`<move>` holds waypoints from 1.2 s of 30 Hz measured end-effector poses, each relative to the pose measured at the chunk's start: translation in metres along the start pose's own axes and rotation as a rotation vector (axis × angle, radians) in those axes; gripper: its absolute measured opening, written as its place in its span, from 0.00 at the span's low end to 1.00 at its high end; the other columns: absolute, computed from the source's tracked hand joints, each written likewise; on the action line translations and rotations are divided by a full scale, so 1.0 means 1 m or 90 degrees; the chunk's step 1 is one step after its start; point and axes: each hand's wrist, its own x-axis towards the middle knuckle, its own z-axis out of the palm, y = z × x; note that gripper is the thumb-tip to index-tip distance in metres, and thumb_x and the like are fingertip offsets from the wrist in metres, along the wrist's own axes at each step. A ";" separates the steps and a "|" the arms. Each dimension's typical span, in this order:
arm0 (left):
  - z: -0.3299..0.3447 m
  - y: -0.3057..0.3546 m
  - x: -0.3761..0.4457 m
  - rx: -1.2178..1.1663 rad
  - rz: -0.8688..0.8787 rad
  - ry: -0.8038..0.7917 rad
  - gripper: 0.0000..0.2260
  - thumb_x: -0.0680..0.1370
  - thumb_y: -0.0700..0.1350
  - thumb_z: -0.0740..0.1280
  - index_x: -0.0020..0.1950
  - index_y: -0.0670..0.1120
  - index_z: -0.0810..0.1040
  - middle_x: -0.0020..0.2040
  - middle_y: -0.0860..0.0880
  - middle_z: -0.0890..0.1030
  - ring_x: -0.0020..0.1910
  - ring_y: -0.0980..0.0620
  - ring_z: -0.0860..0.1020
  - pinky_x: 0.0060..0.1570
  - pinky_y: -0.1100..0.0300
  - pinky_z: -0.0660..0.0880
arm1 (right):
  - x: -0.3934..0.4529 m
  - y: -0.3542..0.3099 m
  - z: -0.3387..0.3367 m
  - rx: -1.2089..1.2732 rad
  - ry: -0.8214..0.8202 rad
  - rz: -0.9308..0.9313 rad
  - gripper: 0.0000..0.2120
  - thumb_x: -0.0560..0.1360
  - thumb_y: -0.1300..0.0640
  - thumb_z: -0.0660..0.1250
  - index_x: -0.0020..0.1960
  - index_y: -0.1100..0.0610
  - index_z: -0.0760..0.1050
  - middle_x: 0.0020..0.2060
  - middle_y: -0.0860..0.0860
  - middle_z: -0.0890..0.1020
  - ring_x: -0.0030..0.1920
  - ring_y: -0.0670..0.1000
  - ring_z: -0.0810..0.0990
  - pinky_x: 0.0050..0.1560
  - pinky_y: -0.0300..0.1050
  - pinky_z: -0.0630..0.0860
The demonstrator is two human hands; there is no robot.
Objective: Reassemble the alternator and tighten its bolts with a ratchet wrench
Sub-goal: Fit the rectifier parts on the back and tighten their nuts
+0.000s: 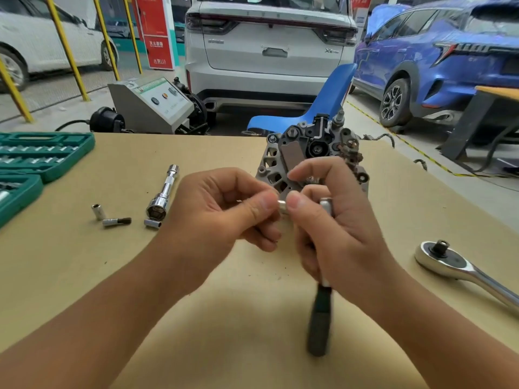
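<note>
Left of the alternator [311, 155], the tabletop [224, 153] holds three small loose sockets [98, 211] and one extension bar [163, 192]. Right of it lies one ratchet wrench [460, 268]. Two green socket cases [45, 153] sit far left.

A brown table [224, 304] holds the alternator [311, 153] just behind the hands [224, 209]. Left of them lie small sockets [98, 211], a long bar [164, 193] and a green case [42, 153]. A ratchet [449, 262] lies to their right.
</note>
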 end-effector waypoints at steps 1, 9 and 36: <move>-0.008 0.002 0.004 0.001 -0.002 0.025 0.05 0.70 0.46 0.76 0.42 0.45 0.87 0.35 0.41 0.83 0.28 0.49 0.82 0.29 0.60 0.80 | 0.001 -0.001 0.001 -0.090 0.001 -0.049 0.08 0.82 0.48 0.61 0.59 0.49 0.71 0.31 0.50 0.74 0.25 0.49 0.72 0.24 0.44 0.67; -0.112 0.012 0.035 -0.081 -0.151 0.365 0.08 0.81 0.44 0.69 0.44 0.43 0.81 0.33 0.48 0.82 0.28 0.59 0.79 0.29 0.71 0.76 | 0.048 0.026 -0.082 -0.217 0.427 -0.016 0.04 0.74 0.52 0.69 0.44 0.44 0.75 0.36 0.45 0.79 0.35 0.47 0.77 0.37 0.47 0.74; -0.179 -0.013 0.041 0.765 -0.371 0.377 0.05 0.77 0.47 0.76 0.42 0.50 0.83 0.41 0.46 0.83 0.41 0.45 0.80 0.39 0.55 0.77 | 0.060 0.085 -0.093 0.165 0.085 0.314 0.24 0.75 0.34 0.62 0.65 0.46 0.78 0.62 0.54 0.83 0.60 0.62 0.83 0.65 0.75 0.71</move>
